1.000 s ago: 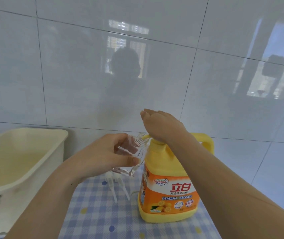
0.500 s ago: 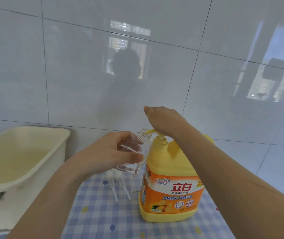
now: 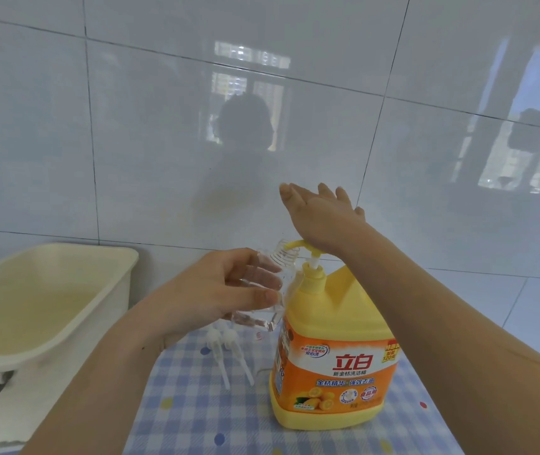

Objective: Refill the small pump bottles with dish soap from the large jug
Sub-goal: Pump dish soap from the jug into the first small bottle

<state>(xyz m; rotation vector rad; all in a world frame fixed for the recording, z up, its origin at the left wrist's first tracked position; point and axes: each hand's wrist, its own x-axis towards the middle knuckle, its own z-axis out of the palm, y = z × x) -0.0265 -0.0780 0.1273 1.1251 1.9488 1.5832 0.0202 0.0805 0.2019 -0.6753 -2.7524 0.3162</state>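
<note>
Gripping tilted bottle (image 3: 259, 319) with left hand (image 3: 216, 290), mouth at tip of jug's (image 3: 334, 339) pump (image 3: 298, 245); resting heel of flat, straight-fingered right hand (image 3: 321, 215) atop pump; jug upright on bench (image 3: 196, 421).

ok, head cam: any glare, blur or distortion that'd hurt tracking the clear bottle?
Head view: glossy wall tiles mirror bright windows and a dark silhouette; grout lines bow, wide-angle distortion; the clear bottle in the left hand is see-through and low-contrast; the jug label reads sharp.
</note>
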